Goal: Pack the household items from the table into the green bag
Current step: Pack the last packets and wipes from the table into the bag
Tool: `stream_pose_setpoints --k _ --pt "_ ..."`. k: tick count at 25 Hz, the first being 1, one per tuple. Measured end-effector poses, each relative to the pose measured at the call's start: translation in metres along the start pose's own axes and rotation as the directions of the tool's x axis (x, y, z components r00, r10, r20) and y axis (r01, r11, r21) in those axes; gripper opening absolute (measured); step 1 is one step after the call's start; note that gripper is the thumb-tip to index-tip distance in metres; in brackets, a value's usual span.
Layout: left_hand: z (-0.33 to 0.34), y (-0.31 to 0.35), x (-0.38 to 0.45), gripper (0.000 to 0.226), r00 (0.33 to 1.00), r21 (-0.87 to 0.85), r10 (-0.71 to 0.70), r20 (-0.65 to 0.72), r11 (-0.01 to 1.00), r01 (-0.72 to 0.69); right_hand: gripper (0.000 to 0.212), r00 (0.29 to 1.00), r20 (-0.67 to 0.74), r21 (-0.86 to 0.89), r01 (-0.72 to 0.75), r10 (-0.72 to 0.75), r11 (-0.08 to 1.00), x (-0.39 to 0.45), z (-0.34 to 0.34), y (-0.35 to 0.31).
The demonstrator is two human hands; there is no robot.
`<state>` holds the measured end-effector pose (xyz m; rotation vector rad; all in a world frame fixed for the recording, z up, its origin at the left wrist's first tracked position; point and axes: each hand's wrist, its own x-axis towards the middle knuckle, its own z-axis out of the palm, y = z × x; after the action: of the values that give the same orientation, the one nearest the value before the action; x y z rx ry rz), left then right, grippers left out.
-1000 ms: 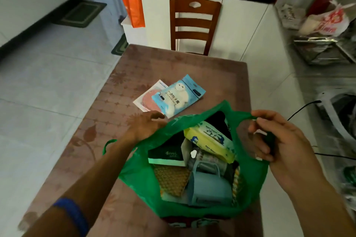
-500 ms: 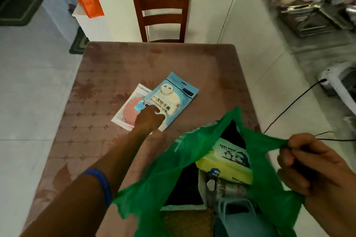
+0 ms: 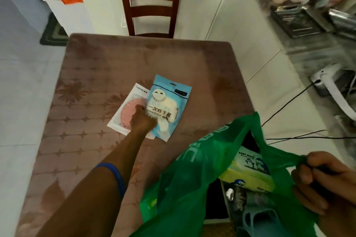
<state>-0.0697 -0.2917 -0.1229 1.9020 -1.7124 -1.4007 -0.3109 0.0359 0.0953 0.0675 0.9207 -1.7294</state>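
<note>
Desk (image 3: 92, 75) w/ brown patterned cover carries two flat packs near its middle: white pack w/ pink disc (image 3: 123, 116), partly overlapped by blue disposable-glove pack (image 3: 169, 102). Left hand (image 3: 142, 121) is set on both packs where they overlap, fingers curled down; a firm grip can't be told. Green bag (image 3: 192, 175) is held open at near right edge, handle pinched by right hand (image 3: 327, 183). Baby-wipes pack (image 3: 248, 171) and blue cup (image 3: 260, 219) are seen inside.
</note>
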Motion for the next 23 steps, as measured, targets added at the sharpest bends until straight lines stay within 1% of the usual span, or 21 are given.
stream_pose_setpoints --k 2,3,4,5,6,7,8,9,10,12,13,14,15,16,17,18,19,20,21,22,23 --pt "-0.002 -0.001 -0.016 0.038 0.994 -0.134 -0.034 0.105 0.99 0.048 0.043 0.992 0.117 -0.004 0.039 -0.038 0.999 -0.009 0.005 0.013" --pt "-0.005 0.001 -0.027 0.032 0.986 -0.231 -0.022 0.166 0.971 0.061 0.041 0.993 0.106 -0.002 0.058 -0.058 0.998 -0.015 0.013 0.014" --pt "-0.01 0.004 -0.039 0.028 0.982 -0.338 0.003 0.191 0.939 0.063 0.039 0.991 0.13 0.009 0.027 -0.028 1.0 -0.017 0.024 0.014" --pt "-0.018 0.008 -0.051 0.023 0.982 -0.421 0.023 0.187 0.905 0.059 0.033 0.99 0.136 -0.027 0.03 -0.026 0.999 -0.02 0.033 0.015" --pt "-0.028 0.012 -0.063 0.019 0.984 -0.469 0.037 0.175 0.882 0.05 0.026 0.983 0.164 -0.077 0.095 -0.081 0.993 -0.025 0.037 0.019" --pt "-0.038 0.017 -0.073 0.017 0.982 -0.492 0.057 0.181 0.87 0.04 0.022 0.979 0.101 -0.203 0.196 -0.179 0.959 -0.035 0.039 0.019" --pt "-0.05 0.027 -0.087 0.017 0.973 -0.512 0.091 0.21 0.858 0.031 0.018 0.949 0.052 -0.355 0.31 -0.312 0.882 -0.045 0.04 0.014" --pt "-0.063 0.04 -0.103 0.02 0.96 -0.524 0.131 0.249 0.852 0.019 0.015 0.922 0.056 -0.414 0.372 -0.384 0.831 -0.054 0.043 0.009" --pt "-0.076 0.056 -0.124 0.026 0.939 -0.517 0.191 0.287 0.856 -0.016 0.014 0.91 0.057 -0.399 0.399 -0.412 0.826 -0.061 0.047 0.004" --pt "-0.099 0.089 -0.175 0.034 0.87 -0.483 0.357 0.341 0.86 -0.164 0.022 0.907 0.079 -0.364 0.413 -0.414 0.835 -0.07 0.049 -0.007" --pt "-0.106 0.104 -0.203 0.03 0.826 -0.46 0.436 0.358 0.852 -0.25 0.024 0.913 0.1 -0.363 0.404 -0.396 0.84 -0.073 0.049 -0.014" --pt "-0.11 0.116 -0.234 0.022 0.775 -0.427 0.493 0.394 0.845 -0.321 0.026 0.915 0.133 -0.352 0.403 -0.381 0.845 -0.077 0.048 -0.025" --pt "-0.111 0.124 -0.261 0.017 0.736 -0.365 0.504 0.452 0.857 -0.363 0.029 0.915 0.192 -0.333 0.401 -0.355 0.854 -0.08 0.049 -0.035" --pt "-0.107 0.127 -0.284 0.017 0.704 -0.254 0.477 0.526 0.878 -0.405 0.032 0.913 0.252 -0.32 0.392 -0.322 0.862 -0.081 0.05 -0.044" --pt "-0.098 0.127 -0.301 0.02 0.699 -0.086 0.415 0.583 0.887 -0.455 0.033 0.911 0.306 -0.313 0.372 -0.278 0.874 -0.081 0.051 -0.052" --pt "-0.086 0.122 -0.314 0.023 0.723 0.121 0.344 0.598 0.854 -0.507 0.034 0.904 0.356 -0.309 0.352 -0.236 0.883 -0.082 0.05 -0.059" --pt "-0.073 0.116 -0.324 0.024 0.762 0.31 0.302 0.573 0.78 -0.543 0.035 0.892 0.408 -0.305 0.335 -0.195 0.891 -0.084 0.048 -0.065" --pt "-0.06 0.109 -0.33 0.024 0.795 0.453 0.278 0.54 0.7 -0.552 0.037 0.871 0.464 -0.304 0.327 -0.161 0.895 -0.085 0.047 -0.068" --pt "-0.047 0.103 -0.335 0.023 0.82 0.531 0.261 0.509 0.655 -0.538 0.039 0.851 0.507 -0.313 0.329 -0.136 0.891 -0.086 0.046 -0.068" --pt "-0.035 0.099 -0.341 0.028 0.843 0.566 0.262 0.469 0.644 -0.515 0.041 0.837 0.533 -0.32 0.333 -0.123 0.887 -0.087 0.043 -0.069" --pt "-0.025 0.097 -0.348 0.041 0.869 0.591 0.287 0.404 0.643 -0.487 0.042 0.832 0.544 -0.328 0.329 -0.108 0.886 -0.091 0.041 -0.072"
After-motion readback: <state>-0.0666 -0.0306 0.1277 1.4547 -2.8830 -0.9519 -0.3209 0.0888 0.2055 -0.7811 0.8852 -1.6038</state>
